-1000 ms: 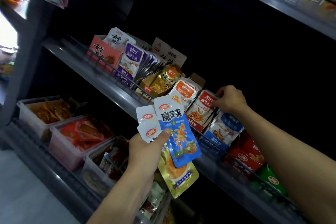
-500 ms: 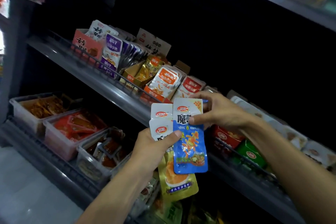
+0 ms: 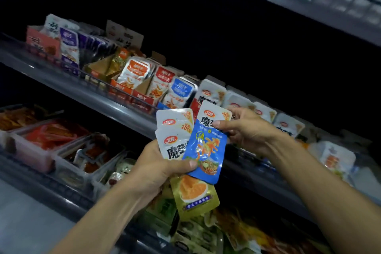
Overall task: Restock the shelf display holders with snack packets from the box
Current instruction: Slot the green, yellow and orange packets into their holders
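— Why was the left hand (image 3: 156,171) holding the packets fanned out like that?

— My guess is so each label could be read and one picked off at a time. Its fingers were curled round the lower part of the fan, thumb pressed on the front, gripping the white packets (image 3: 175,132) and a gold packet (image 3: 193,198) that hung below the hand.

— And the right hand (image 3: 245,130)?

— It pinched the top of the blue packet (image 3: 208,150), thumb on the front face and the other fingers behind — it looked like a grip for drawing that one out of the fan. The packet's lower corner lay under the left thumb, so both hands touched it.

— Where was all this against the shelf?

— In the air, just in front of the middle shelf's rail (image 3: 115,107), near the row of white packets in the holders (image 3: 212,93) to the right. Those carry a similar white top and red logo, so I'd judge that end was the target; which holder I couldn't say.

— How did the blue one look?

— Flat, glossy, sealed; a white band on top with a red oval logo and dark characters, an orange corner flash, blue below with an orange food picture. Thin and slippery, I'd think.

— The box?

— Not in view.
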